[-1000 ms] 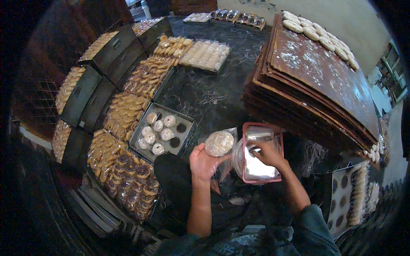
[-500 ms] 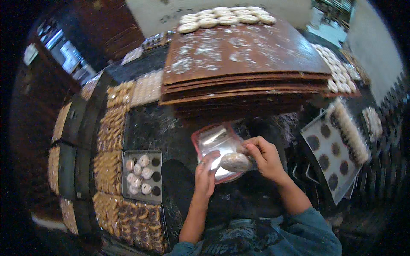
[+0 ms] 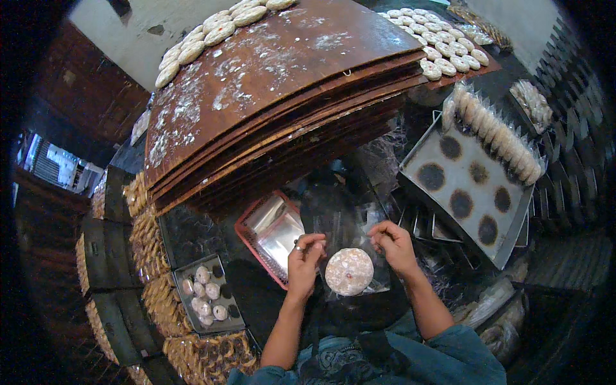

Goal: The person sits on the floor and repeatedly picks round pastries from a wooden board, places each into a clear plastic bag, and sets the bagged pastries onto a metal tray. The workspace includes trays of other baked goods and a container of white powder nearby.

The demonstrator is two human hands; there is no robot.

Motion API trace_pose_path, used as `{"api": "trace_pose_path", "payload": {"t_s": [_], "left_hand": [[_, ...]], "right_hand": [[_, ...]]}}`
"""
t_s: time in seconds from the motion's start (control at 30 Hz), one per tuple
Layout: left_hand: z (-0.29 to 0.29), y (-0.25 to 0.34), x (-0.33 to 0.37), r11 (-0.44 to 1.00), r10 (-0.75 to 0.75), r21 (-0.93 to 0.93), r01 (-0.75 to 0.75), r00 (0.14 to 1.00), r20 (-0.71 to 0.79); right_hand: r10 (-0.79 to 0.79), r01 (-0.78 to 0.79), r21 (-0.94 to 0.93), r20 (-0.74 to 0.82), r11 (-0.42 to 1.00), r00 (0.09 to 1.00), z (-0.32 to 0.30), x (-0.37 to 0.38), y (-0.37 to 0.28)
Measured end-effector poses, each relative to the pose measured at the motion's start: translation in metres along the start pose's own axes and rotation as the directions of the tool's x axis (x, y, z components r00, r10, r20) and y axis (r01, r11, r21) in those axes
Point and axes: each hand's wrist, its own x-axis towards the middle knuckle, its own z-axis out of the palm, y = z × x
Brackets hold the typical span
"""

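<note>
A round, flat, flour-dusted pastry with a small red mark in its middle sits in a clear plastic bag between my hands. My left hand pinches the bag's upper left part, a ring on one finger. On the other side my right hand has its thumb and fingers closed on the bag's upper right part. The film is thin and hard to make out above the pastry. Just left of my left hand lies a red-rimmed basket with shiny plastic bags in it.
Stacked brown boards rise ahead, with floured pastries on top. A metal tray at right bears a row of bagged pastries. Several small pastries fill part of a left-hand tray. Packed baked goods line the left.
The view has turned. My hands have moved away from the basket, to its right. The bagged pastry, tilted before, now shows its full round face, and my hands are wider apart.
</note>
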Motion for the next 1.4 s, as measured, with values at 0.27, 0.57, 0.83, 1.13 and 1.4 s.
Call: {"api": "trace_pose_path", "payload": {"t_s": [0.27, 0.57, 0.83, 1.13, 1.4], "left_hand": [[0.009, 0.014, -0.016, 0.937, -0.132, -0.338, 0.083, 0.984, -0.122], [-0.016, 0.021, -0.04, 0.998, -0.06, -0.039, 0.053, 0.977, -0.203], [0.002, -0.038, -0.03, 0.97, -0.033, -0.225, -0.093, 0.865, -0.5], [-0.007, -0.038, -0.04, 0.827, -0.435, -0.511, 0.234, 0.842, -0.318], [0.004, -0.015, -0.04, 0.882, -0.281, -0.411, 0.232, 0.958, -0.063]], "right_hand": [[0.162, -0.165, 0.279, 0.034, 0.946, 0.986, 0.015, -0.004, 0.0], [-0.133, 0.157, -0.338, 0.093, 0.928, 0.987, 0.014, -0.02, -0.014], [-0.44, 0.233, -0.697, -0.132, 0.678, 0.888, 0.043, -0.034, 0.032], [-0.44, 0.418, -0.885, 0.298, 0.205, 0.847, 0.04, -0.04, -0.003], [0.152, -0.138, 0.449, 0.006, 0.883, 0.988, 0.026, -0.037, 0.014]]}}
